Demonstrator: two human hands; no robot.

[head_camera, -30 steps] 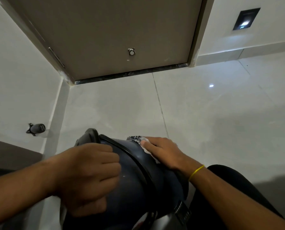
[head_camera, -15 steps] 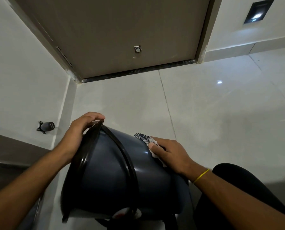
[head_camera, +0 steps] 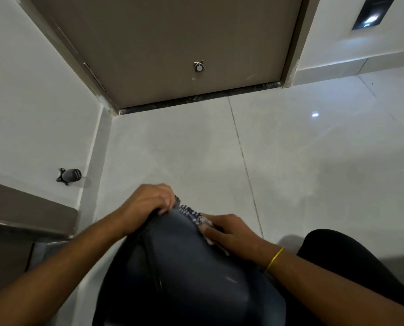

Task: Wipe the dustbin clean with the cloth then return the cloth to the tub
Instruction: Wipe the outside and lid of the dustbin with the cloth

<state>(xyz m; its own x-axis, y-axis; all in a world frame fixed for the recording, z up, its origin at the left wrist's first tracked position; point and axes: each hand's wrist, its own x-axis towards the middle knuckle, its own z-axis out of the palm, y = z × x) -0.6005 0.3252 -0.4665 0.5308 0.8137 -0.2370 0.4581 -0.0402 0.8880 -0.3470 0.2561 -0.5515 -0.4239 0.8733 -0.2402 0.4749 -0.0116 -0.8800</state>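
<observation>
at the far left of the frame a white wall [head_camera: 31, 102] runs down to a grey ledge [head_camera: 26, 212] in the lower left corner, with a small dark doorstop [head_camera: 69, 175] fixed to the wall just above the ledge. a brown door [head_camera: 172, 43] fills the upper middle, shut, with a small round metal fitting [head_camera: 198, 66] low on its face. pale glossy floor tiles [head_camera: 184, 161] spread across the centre and right.

low in the middle lies the dustbin [head_camera: 191, 267], dark blue-grey plastic with a smooth rounded side that catches a faint shine, and a black rim band running across it. it is tipped on its side, filling the bottom centre of the frame. the left hand [head_camera: 146, 203] is curled over the bin's far edge, fingers bent and closed on it. just to its right a blue and white checked cloth [head_camera: 194, 214] lies bunched on the bin's upper surface. the right hand [head_camera: 229, 231] presses the cloth against the bin, fingers together and flat on the fabric. a thin yellow band [head_camera: 274, 259] circles the right wrist. a knee [head_camera: 351, 260] in black cloth sits at the lower right. in the upper right corner a small recessed light [head_camera: 370, 15] glows in the wall.
</observation>
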